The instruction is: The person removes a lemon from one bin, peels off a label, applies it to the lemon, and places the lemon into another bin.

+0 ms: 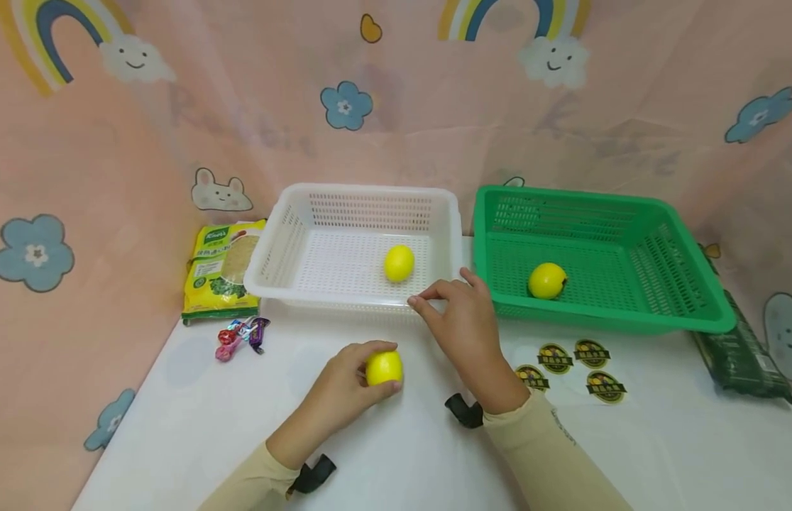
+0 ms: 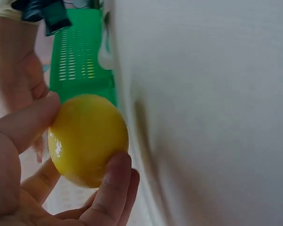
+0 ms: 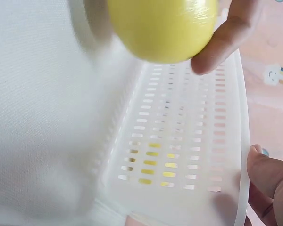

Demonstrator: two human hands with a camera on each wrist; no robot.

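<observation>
My left hand (image 1: pixel 341 383) holds a smooth yellow fruit (image 1: pixel 385 367) between thumb and fingers, just above the table in front of the white basket (image 1: pixel 354 294). In the left wrist view the glossy fruit (image 2: pixel 87 141) fills the grip. My right hand (image 1: pixel 463 323) hovers by the white basket's front right corner, fingers loosely bent, with nothing visible in it. Another yellow fruit (image 1: pixel 399 263) lies inside the white basket. One more yellow fruit (image 1: pixel 547 281), with a dark patch on its right side, lies in the green basket (image 1: pixel 600 319).
Several round black-and-gold stickers (image 1: pixel 605 387) lie in front of the green basket. Wrapped candies (image 1: pixel 241 335) and a yellow Knorr packet (image 1: pixel 220 273) are at left. A dark green packet (image 1: pixel 747 355) lies at right. A printed cloth hangs behind the baskets.
</observation>
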